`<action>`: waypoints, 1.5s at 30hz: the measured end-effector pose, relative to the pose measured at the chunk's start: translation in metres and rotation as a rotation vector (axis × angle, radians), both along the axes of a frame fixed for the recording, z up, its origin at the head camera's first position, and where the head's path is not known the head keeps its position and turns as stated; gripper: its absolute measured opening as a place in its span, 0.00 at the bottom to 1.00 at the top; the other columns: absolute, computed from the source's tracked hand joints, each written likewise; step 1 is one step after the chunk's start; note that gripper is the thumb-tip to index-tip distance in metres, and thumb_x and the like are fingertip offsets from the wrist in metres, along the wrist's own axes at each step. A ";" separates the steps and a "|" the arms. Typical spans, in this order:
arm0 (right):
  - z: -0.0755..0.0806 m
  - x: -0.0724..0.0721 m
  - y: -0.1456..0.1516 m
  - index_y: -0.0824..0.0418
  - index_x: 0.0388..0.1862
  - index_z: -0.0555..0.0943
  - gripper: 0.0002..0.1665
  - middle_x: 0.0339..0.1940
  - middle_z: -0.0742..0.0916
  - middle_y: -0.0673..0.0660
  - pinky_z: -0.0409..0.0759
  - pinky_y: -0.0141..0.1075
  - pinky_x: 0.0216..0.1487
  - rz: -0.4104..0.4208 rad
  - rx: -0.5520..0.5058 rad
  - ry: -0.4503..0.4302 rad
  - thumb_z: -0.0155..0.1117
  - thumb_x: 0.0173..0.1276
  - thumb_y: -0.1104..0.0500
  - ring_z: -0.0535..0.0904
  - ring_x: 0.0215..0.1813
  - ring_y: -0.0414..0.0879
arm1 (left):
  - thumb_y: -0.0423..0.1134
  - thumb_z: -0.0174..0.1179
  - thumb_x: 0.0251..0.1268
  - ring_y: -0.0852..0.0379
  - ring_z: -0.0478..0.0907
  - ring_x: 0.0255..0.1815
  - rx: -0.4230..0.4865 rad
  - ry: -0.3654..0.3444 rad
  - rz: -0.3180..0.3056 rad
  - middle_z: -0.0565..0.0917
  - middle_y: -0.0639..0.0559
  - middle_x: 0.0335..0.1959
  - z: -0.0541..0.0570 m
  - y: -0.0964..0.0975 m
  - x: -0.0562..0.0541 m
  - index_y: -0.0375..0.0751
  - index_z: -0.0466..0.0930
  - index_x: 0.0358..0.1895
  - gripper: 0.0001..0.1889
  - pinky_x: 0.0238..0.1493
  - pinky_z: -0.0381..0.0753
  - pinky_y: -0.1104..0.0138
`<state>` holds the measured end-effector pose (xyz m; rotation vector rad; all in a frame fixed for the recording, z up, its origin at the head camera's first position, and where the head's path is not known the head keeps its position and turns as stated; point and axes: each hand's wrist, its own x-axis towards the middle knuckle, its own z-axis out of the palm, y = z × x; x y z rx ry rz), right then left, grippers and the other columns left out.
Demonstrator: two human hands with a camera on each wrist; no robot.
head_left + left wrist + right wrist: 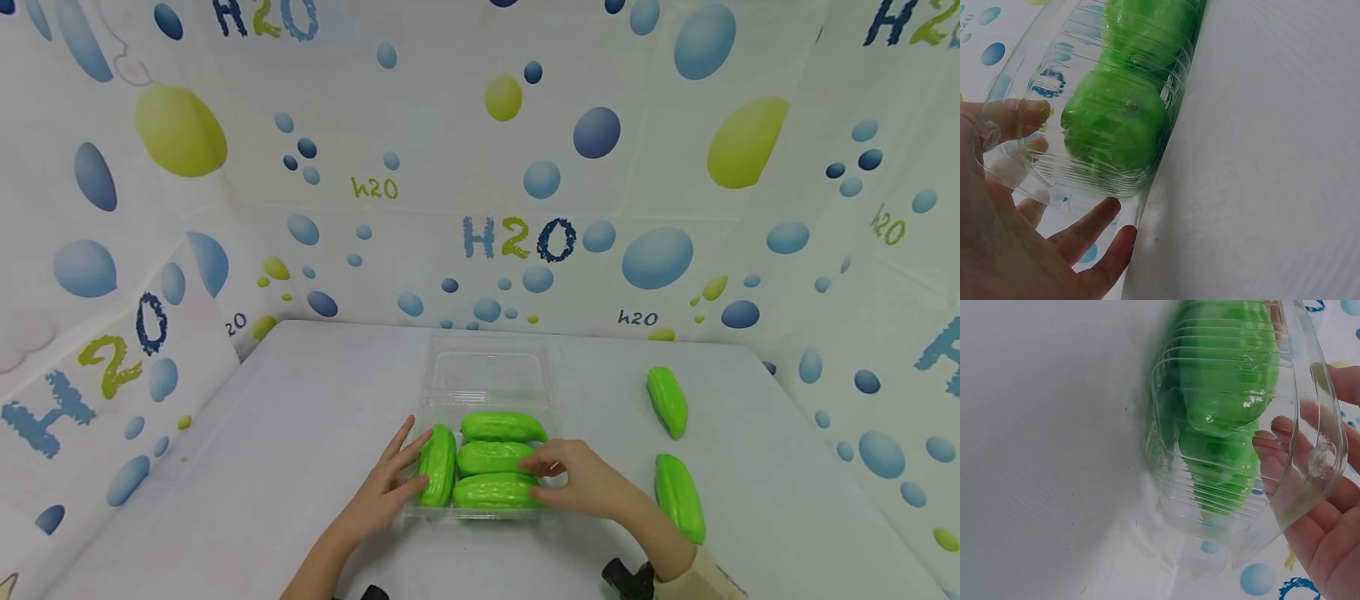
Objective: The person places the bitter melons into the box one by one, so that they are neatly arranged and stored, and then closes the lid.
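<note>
A clear plastic clamshell box [487, 514] lies with its lid [487, 375] folded back. Inside, one glossy green cucumber-like piece [437, 467] stands lengthwise at the left. Three more lie crosswise beside it: a back one [502, 427], a middle one [491, 457] and a front one [491, 491]. My left hand [381, 493] has its fingers spread along the box's left side, fingertips at the lengthwise piece. At the right side, my right hand [581, 479] reaches over the rim, bent fingers by the right ends of the middle and front pieces. No firm grip shows.
Two more green pieces lie on the white table to the right, a farther one [667, 402] and a nearer one [680, 498] beside the right forearm. A patterned cloth [420, 192] hangs behind the table and at its sides.
</note>
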<state>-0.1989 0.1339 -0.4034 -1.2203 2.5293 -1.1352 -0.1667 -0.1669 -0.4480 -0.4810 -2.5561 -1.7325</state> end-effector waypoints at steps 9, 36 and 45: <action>0.007 -0.001 0.003 0.66 0.52 0.77 0.24 0.42 0.83 0.58 0.78 0.43 0.44 -0.016 -0.081 -0.029 0.66 0.59 0.55 0.80 0.41 0.51 | 0.34 0.56 0.62 0.37 0.53 0.68 0.003 0.009 -0.003 0.40 0.46 0.73 -0.001 -0.001 0.000 0.43 0.61 0.68 0.29 0.47 0.73 0.70; 0.041 -0.002 0.045 0.49 0.63 0.68 0.38 0.50 0.81 0.48 0.76 0.39 0.48 -0.262 -0.103 0.088 0.70 0.54 0.49 0.77 0.48 0.41 | 0.35 0.56 0.62 0.38 0.52 0.68 -0.010 0.001 0.012 0.41 0.47 0.74 0.000 0.000 0.000 0.44 0.61 0.68 0.29 0.50 0.73 0.62; 0.047 0.000 0.063 0.50 0.63 0.68 0.37 0.52 0.80 0.50 0.75 0.42 0.51 -0.309 -0.108 0.064 0.70 0.54 0.50 0.77 0.50 0.46 | 0.35 0.56 0.63 0.37 0.49 0.69 -0.017 0.005 0.015 0.41 0.46 0.73 -0.002 0.000 0.000 0.44 0.61 0.68 0.29 0.47 0.73 0.69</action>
